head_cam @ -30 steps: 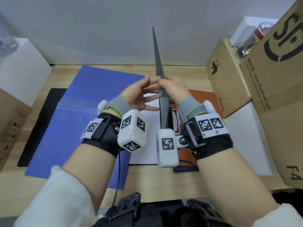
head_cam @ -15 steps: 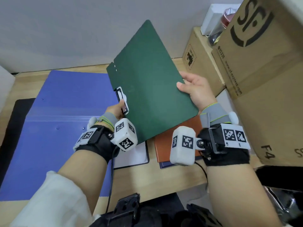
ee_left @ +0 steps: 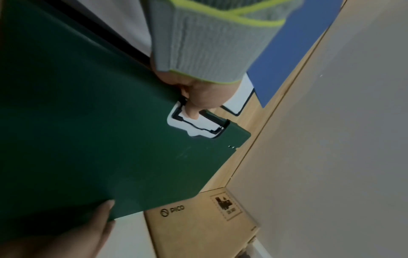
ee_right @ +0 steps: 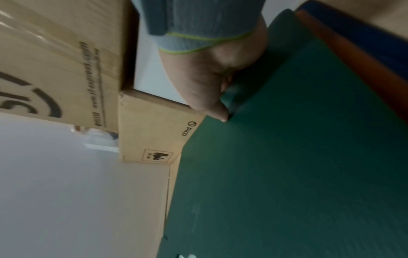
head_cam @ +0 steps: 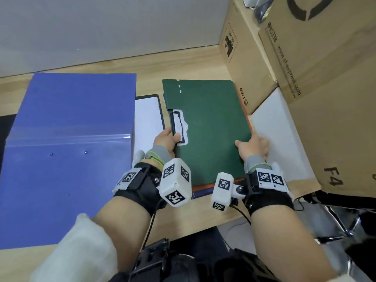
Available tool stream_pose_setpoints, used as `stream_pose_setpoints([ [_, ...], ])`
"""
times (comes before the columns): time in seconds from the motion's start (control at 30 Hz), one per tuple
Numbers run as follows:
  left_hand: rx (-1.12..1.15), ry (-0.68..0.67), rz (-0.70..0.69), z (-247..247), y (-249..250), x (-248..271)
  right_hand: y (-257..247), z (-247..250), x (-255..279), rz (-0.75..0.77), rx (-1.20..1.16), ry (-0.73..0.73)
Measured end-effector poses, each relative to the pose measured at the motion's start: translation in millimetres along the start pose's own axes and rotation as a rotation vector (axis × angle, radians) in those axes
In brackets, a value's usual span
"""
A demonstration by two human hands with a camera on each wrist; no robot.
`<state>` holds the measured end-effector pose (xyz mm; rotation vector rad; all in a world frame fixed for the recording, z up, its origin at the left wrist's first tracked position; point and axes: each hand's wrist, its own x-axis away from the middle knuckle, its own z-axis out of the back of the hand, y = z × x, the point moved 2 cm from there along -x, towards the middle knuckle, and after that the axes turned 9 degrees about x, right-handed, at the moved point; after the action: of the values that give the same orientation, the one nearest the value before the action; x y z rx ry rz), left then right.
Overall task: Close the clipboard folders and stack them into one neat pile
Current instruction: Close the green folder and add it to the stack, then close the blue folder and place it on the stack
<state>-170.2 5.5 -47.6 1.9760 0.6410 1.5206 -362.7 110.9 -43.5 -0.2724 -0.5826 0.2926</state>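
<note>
Flat now, green folder [head_cam: 211, 127], long axis away, both hands gripping its sides.

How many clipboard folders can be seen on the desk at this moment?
4 at least: open blue folder at left; green folder atop an orange folder and a dark blue folder, only edges showing. Others may be hidden.

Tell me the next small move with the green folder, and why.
Probably nudge the closed dark green clipboard folder square onto the orange folder beneath, then let go. Both the left hand and the right hand grip its edges, and orange and blue edges show along its near side.
</note>
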Motion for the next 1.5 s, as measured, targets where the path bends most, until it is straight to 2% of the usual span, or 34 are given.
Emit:
stream_pose_setpoints([
  [0.2, -0.170, -0.038, -0.064, -6.3, -11.9, 3.9, 3.7, -15.6, 3.5, 0.044, 0.103, 0.091],
  [0.33, -0.111, -0.092, -0.016, -0.2, 2.2, 11.0, -10.3, -11.1, 9.5, 0.021, 0.082, 0.084],
  [0.4, -0.103, -0.058, -0.003, 9.6, 14.1, 16.3, -29.4, -8.4, 16.7, 0.062, 0.056, 0.054],
  [0.47, -0.125, -0.014, -0.041, 24.1, 26.9, 22.5, -53.6, -10.2, 26.4, 0.173, 0.004, 0.021],
  [0.6, -0.260, 0.033, -0.199, 66.0, 52.6, 28.3, -111.3, -26.7, 58.3, 0.510, -0.236, -0.102],
  [0.67, -0.392, 0.090, -0.280, 94.2, 65.4, 26.5, -138.4, -45.6, 78.0, 0.605, -0.297, -0.196],
  [0.73, -0.618, 0.158, -0.341, 124.2, 76.4, 24.3, -158.3, -70.0, 97.5, 0.598, -0.298, -0.344],
  [0.8, -0.943, 0.177, -0.385, 146.5, 84.2, 22.8, -166.0, -92.7, 109.3, 0.559, -0.211, -0.493],
  [0.83, -1.112, 0.163, -0.370, 160.5, 85.8, 23.2, -168.9, -106.7, 115.6, 0.540, -0.142, -0.562],
  [0.9, -1.431, 0.115, -0.237, 178.4, 81.6, 21.8, -165.7, -123.1, 122.2, 0.494, -0.059, -0.638],
  [0.97, -1.609, 0.095, -0.098, 200.5, 73.6, 19.9, -165.6, -138.9, 131.4, 0.467, -0.079, -0.675],
  [1.03, -1.641, 0.081, -0.064, 210.3, 66.0, 16.9, -164.0, -146.7, 136.0, 0.442, -0.126, -0.699],
  [1.3, -1.617, 0.094, -0.155, 219.5, 63.1, 16.1, -164.9, -158.4, 141.5, 0.358, -0.269, -0.646],
  [1.5, -1.446, 0.200, -0.234, 221.0, 69.4, 32.3, -173.7, -135.8, 152.8, 0.615, -0.141, -0.481],
])
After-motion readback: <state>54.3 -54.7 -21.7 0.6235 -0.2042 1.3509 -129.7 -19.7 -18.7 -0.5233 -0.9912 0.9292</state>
